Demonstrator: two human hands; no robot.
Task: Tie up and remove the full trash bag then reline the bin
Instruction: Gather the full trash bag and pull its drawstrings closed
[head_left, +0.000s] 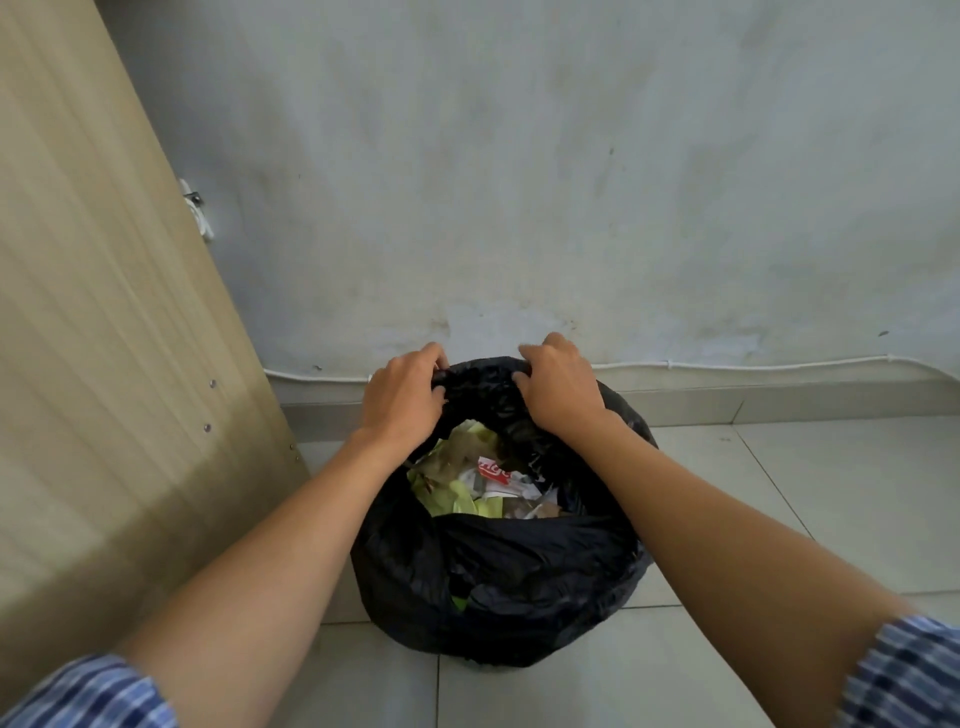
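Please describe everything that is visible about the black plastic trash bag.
The black plastic trash bag is thin, glossy and wrinkled. It stands on the pale tiled floor close to the grey wall, and it covers whatever bin is under it. Its mouth is open, not tied, showing green leaves, paper scraps and a red and white wrapper. The left hand and right hand grip its far edge, bunching the plastic.

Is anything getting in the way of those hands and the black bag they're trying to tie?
Nothing visible does. The left hand and right hand already grip the far edge of the black trash bag, whose mouth is open over the rubbish.
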